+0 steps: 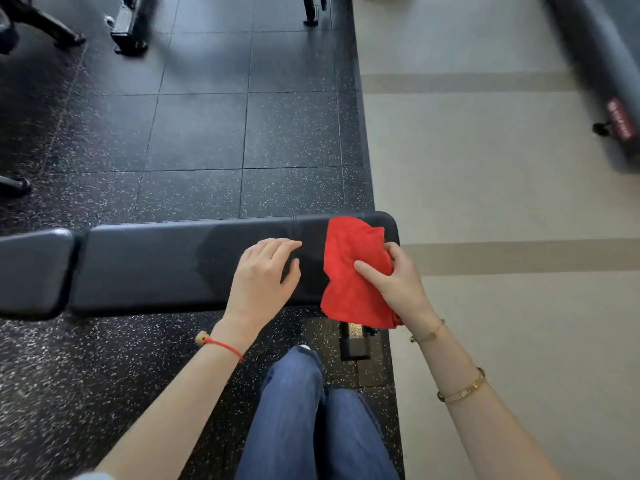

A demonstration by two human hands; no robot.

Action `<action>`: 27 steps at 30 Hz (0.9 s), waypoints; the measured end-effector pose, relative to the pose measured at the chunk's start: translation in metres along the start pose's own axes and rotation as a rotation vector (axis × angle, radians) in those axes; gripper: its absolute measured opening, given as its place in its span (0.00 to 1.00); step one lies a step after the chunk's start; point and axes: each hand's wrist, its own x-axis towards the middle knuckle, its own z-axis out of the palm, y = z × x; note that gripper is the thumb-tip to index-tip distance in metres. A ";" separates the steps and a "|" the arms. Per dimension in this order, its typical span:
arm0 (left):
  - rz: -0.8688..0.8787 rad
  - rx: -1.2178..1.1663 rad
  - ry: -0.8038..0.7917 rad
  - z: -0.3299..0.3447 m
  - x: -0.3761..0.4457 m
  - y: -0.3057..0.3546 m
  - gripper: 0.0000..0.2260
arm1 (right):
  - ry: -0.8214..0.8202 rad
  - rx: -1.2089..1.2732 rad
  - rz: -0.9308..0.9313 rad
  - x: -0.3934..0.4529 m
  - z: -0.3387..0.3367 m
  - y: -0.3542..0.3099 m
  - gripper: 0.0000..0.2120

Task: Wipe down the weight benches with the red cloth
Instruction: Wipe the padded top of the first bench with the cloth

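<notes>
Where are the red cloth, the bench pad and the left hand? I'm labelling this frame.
red cloth (349,268): head view, middle of the fabric.
bench pad (156,265): head view, bare top surface.
left hand (263,275): head view, back of the hand.

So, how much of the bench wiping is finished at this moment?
A darker, damp-looking patch in the middle of the long bench pad suggests that part is wiped. The right hand grips the red cloth at the pad's right end; the left hand rests flat beside it. The short pad on the left shows no such patch.
</notes>
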 end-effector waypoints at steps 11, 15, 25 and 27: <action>0.084 -0.119 -0.030 -0.174 0.049 0.098 0.10 | 0.104 0.129 0.053 -0.099 -0.092 -0.167 0.17; 0.107 -0.143 -0.048 -0.176 0.069 0.122 0.10 | 0.162 0.138 0.039 -0.104 -0.120 -0.182 0.18; 0.096 -0.104 -0.046 -0.107 0.143 0.209 0.10 | 0.131 0.176 0.008 -0.032 -0.242 -0.152 0.17; 0.057 -0.109 -0.010 -0.085 0.162 0.241 0.10 | 0.091 0.191 0.009 -0.009 -0.282 -0.144 0.17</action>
